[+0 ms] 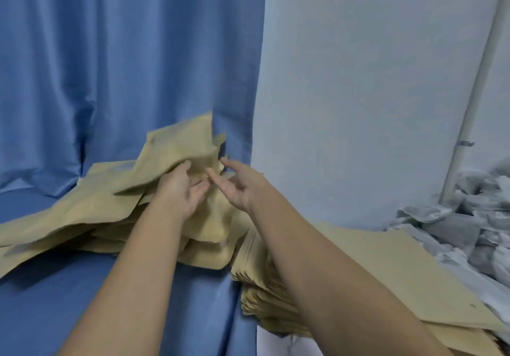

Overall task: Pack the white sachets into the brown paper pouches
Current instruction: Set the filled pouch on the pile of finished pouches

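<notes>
- Hands, central: we read the left hand [182, 190] as pinching the near edge of a raised, crumpled brown paper pouch [176, 146], thumb on its face and fingers curled beneath. We judge that this grip steadies the pouch on the heap.
- Beside it, the right hand [240, 190] holds nothing, its fingers spread and almost straight and its fingertips near the pouch's right edge. We cannot tell whether they touch it.
- Left of and below the left hand spreads a loose heap of tan paper pouches [82, 212].
- Under the right forearm lies a flat, squared stack of brown paper pouches [400, 259], probably empties kept within reach.
- Well to the right of the right hand sits a pile of soft white sachets [455, 226], the supply, apart from both hands.
- Blue cloth [55, 300] covers the surface beneath the arms.
- Hidden: the raised pouch's mouth and contents. Blur softens both hands, and the frame cuts off the heap and the sachet pile.
</notes>
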A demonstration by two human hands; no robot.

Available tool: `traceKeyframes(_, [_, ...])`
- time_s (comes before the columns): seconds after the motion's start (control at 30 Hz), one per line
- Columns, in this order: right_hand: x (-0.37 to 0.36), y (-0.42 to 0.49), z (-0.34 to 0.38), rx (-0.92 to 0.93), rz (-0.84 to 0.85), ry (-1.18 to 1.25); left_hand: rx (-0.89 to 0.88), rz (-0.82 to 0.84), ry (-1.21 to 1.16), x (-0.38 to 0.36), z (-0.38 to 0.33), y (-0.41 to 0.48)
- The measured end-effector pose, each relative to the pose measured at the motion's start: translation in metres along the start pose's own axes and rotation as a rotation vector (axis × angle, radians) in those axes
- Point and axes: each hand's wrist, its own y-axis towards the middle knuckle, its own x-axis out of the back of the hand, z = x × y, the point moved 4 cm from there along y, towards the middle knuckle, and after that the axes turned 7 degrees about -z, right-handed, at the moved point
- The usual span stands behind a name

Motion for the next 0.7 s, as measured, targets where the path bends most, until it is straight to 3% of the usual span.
traceKeyframes(0.13, [0.041, -0.009, -0.005, 0.025, -0.028, -0.005, -0.116, -0.065, -0.052, 0.021, 0.02, -0.009])
traceKeyframes(0.33, [0.092, -0.054, 0.03, 0.264, -0.096, -0.221, -0.162, -0.084, -0.077, 0.011, 0.055, -0.057])
traceKeyframes(0.53, [0.159, -0.108, 0.059, 0.534, -0.268, -1.012, -0.148, -0.066, 0.086, -0.017, 0.118, -0.115])
traceKeyframes(0.63, [0.198, -0.126, 0.057, 0.552, -0.294, -1.513, -0.225, -0.065, 0.063, -0.024, 0.14, -0.139])
traceKeyframes(0.7, [0.221, -0.136, 0.05, 0.524, -0.255, -1.714, -0.309, -0.075, 0.065, -0.023, 0.148, -0.15])
